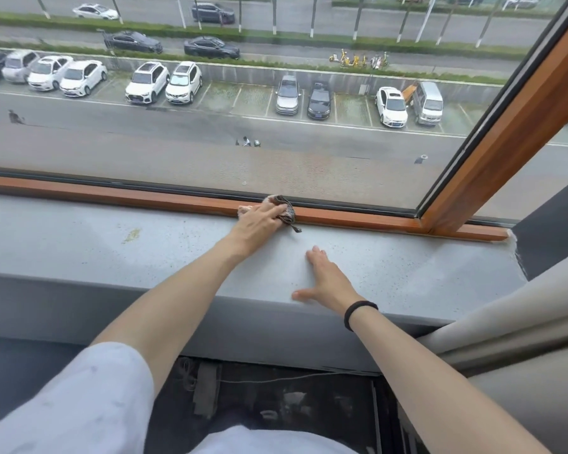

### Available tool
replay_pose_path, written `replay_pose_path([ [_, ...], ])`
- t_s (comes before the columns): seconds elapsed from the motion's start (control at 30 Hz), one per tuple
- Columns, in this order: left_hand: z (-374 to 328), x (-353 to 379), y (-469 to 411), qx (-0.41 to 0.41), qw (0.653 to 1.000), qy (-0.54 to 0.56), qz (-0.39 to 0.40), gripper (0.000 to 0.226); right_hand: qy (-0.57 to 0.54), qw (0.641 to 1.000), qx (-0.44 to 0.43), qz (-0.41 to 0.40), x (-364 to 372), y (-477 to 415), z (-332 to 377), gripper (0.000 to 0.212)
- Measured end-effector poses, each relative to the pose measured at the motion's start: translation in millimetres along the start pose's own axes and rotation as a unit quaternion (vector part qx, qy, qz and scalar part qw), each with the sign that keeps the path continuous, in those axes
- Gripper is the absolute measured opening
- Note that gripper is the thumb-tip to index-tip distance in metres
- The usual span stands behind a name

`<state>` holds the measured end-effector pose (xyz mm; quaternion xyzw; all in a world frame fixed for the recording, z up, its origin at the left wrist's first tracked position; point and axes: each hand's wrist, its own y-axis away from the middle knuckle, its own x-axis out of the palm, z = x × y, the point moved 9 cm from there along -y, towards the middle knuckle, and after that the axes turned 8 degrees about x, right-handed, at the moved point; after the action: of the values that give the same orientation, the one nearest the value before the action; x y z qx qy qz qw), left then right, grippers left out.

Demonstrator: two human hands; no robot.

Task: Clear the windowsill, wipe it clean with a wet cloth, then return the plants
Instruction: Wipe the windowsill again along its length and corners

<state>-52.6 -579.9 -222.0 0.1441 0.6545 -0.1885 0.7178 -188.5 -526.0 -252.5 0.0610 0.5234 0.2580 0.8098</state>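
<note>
Head view: your windowsill (112,244) runs under the wooden frame (358,220). At its far edge your left grip (259,221) clamps the bunched cloth (286,212) against that frame; your right grip (325,280) lies flat, fingers straight, on the sill's front edge.

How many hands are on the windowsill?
2. The left hand holds a bunched cloth against the wooden window frame at the back of the windowsill. The right hand lies flat near the front edge. Neither is hidden.
</note>
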Motion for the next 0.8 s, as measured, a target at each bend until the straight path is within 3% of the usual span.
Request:
replay_pose_path([
  [0.13, 77.7, -5.5, 75.6, -0.133, 0.991, 0.026, 0.018, 0.032, 0.024, 0.999, 0.027, 0.002, 2.5, -2.1, 5.2, 0.073],
  [0.27, 143.8, 6.5, 127.0, -0.26, 0.962, 0.086, 0.027, 0.047, 0.036, 0.999, 0.025, 0.019, -1.1, 2.5, 7.6, 0.097],
  [0.37, 149.7, 11.6, 122.9, -0.303, 0.944, 0.127, 0.011, 0.047, 0.026, 0.999, 0.031, 0.011, -10.8, 2.6, 7.3, 0.093],
  [0.43, 126.7, 4.9, 115.3, -0.298, 0.941, 0.158, -0.041, 0.048, 0.027, 0.999, 0.032, -0.035, -16.7, 1.0, 20.1, 0.084],
  [0.5, 76.7, 5.0, 104.7, -0.204, 0.958, 0.191, -0.069, 0.05, 0.043, 0.997, 0.01, -0.064, -13.9, -1.5, 44.6, 0.076],
  [0.57, 24.4, 6.8, 106.7, -0.084, 0.978, 0.174, -0.076, 0.059, 0.054, 0.997, -0.014, -0.053, -2.1, -6.0, 69.1, 0.074],
  [0.63, 30.0, 12.7, 127.1, -0.075, 0.978, 0.171, -0.088, 0.067, 0.061, 0.997, -0.024, -0.026, 10.7, -12.6, 86.6, 0.075],
  [0.73, 101.3, 29.9, 173.5, -0.222, 0.962, 0.142, -0.07, 0.065, 0.07, 0.997, -0.025, 0.0, 25.7, -19.9, 104.1, 0.077],
  [0.8, 133.6, 36.1, 194.3, -0.336, 0.931, 0.137, -0.046, 0.058, 0.085, 0.996, -0.032, 0.001, 33.4, -25.2, 117.6, 0.073],
])
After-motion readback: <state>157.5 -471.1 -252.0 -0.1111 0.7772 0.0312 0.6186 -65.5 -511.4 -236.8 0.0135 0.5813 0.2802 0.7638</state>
